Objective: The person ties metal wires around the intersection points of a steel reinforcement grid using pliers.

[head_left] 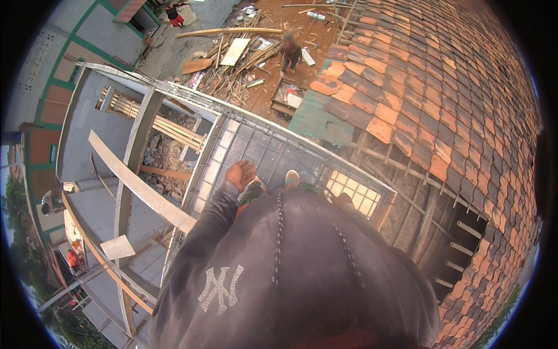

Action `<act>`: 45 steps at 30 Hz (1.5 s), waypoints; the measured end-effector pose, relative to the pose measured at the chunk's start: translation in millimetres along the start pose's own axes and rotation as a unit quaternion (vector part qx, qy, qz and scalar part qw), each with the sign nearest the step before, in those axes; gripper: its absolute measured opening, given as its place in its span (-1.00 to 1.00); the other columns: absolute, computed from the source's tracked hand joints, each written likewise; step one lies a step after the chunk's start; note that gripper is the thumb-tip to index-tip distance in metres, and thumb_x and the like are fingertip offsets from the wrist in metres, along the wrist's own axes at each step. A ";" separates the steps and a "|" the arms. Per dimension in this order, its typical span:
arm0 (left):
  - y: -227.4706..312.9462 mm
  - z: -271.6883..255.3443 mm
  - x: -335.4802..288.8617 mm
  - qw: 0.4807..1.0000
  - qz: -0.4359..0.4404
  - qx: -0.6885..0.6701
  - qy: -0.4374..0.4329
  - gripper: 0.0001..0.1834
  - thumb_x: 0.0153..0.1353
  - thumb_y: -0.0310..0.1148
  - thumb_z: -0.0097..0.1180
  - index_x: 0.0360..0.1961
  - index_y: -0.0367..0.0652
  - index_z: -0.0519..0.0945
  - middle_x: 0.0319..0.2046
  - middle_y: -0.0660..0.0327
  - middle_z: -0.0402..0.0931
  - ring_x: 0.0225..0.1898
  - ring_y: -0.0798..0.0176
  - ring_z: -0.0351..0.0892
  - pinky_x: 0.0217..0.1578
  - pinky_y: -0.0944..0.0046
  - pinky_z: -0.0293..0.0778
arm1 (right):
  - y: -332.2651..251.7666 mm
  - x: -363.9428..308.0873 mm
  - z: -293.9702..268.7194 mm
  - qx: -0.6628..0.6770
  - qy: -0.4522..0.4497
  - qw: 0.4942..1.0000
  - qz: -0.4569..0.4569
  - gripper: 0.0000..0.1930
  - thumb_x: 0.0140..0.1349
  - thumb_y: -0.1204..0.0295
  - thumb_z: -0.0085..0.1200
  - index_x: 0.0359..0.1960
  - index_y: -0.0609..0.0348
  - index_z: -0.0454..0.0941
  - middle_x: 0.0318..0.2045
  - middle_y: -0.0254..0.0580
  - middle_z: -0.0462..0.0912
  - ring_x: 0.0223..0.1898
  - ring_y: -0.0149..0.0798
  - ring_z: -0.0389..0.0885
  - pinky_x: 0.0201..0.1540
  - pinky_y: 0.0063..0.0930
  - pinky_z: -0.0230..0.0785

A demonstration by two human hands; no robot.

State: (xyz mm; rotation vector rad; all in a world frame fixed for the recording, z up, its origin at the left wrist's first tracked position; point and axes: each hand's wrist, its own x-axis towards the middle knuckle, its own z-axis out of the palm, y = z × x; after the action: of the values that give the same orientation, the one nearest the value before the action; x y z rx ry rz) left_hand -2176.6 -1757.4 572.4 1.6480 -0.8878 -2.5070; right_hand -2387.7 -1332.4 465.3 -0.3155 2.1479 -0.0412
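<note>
Rebar mesh (273,151) just beyond the loosely curled left hand (240,174) fingers.

One bare hand (240,174) shows, and one foot (292,177) just beside it. Three other people are in view: one (289,52) on the ground among planks, one (174,13) at the top edge, one (51,202) at the left edge.

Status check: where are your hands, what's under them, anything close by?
Left hand bare, empty, loosely curled over the steel mesh panel. Right hand hidden behind the dark sweatshirt. Long plank to the left, clay roof tiles to the right.
</note>
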 end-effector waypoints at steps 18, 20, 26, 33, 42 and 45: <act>-78.4 -58.1 60.1 0.984 -0.088 0.108 0.112 -0.48 0.39 -0.22 0.10 0.30 -0.21 0.43 0.15 0.08 0.60 0.05 0.09 0.67 -0.07 0.06 0.63 | 8.7 -48.7 -48.1 -0.118 -0.127 0.985 0.015 -0.49 0.42 0.04 -0.13 0.19 0.04 0.63 0.13 0.09 0.66 0.16 0.06 0.65 0.24 -0.16 0.47; -97.7 -110.1 84.1 0.977 -0.052 0.184 0.095 -0.48 0.32 -0.25 0.18 0.26 -0.19 0.45 0.10 0.16 0.64 0.02 0.15 0.69 -0.09 0.10 0.64 | -2.7 -47.0 -49.1 -0.146 -0.129 0.981 -0.016 -0.48 0.43 0.02 -0.15 0.19 0.03 0.63 0.13 0.07 0.66 0.16 0.05 0.65 0.25 -0.17 0.47; -120.4 -142.9 88.8 0.959 -0.062 0.265 0.080 -0.53 0.23 -0.27 0.28 0.14 -0.16 0.55 0.00 0.27 0.70 -0.02 0.20 0.71 -0.10 0.15 0.65 | 13.5 -32.8 -38.7 -0.081 -0.134 0.987 -0.041 -0.44 0.42 -0.05 -0.17 0.17 0.02 0.66 0.13 0.05 0.67 0.17 0.04 0.64 0.24 -0.22 0.47; -85.3 -62.1 75.7 0.880 -0.130 0.443 0.114 -0.66 0.34 -0.16 0.15 0.00 -0.12 0.68 -0.08 0.15 0.69 -0.05 0.09 0.70 -0.07 0.04 0.62 | 84.8 29.1 -0.7 0.048 -0.113 0.991 0.057 -0.32 0.23 -0.21 0.12 0.01 0.22 0.72 0.01 0.07 0.74 0.08 0.01 0.72 0.09 -0.19 0.53; -117.0 -87.3 59.2 0.967 -0.081 0.192 0.148 -0.69 0.36 -0.21 0.08 -0.04 -0.20 0.64 -0.24 0.09 0.67 -0.23 0.13 0.71 -0.24 0.04 0.59 | 80.7 50.4 20.2 -0.012 -0.089 0.993 0.071 -0.31 0.22 -0.21 0.11 0.06 0.19 0.70 0.02 0.13 0.72 0.08 0.10 0.70 0.14 -0.21 0.53; -120.0 -97.3 82.9 0.972 -0.055 0.213 0.085 -0.62 0.45 -0.25 -0.06 0.19 -0.19 0.46 0.08 -0.14 0.58 -0.03 -0.10 0.64 -0.20 -0.08 0.56 | 79.7 51.2 12.1 -0.055 -0.051 0.997 0.033 -0.45 0.27 -0.10 0.11 0.00 0.11 0.74 -0.03 0.10 0.75 0.05 0.07 0.72 0.09 -0.20 0.55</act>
State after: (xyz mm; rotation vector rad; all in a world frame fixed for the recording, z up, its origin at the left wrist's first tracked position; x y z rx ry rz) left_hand -2096.4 -1725.9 419.7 2.0425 -1.4273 -2.3059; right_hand -2421.8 -1266.6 405.0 -0.3034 2.0624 0.1286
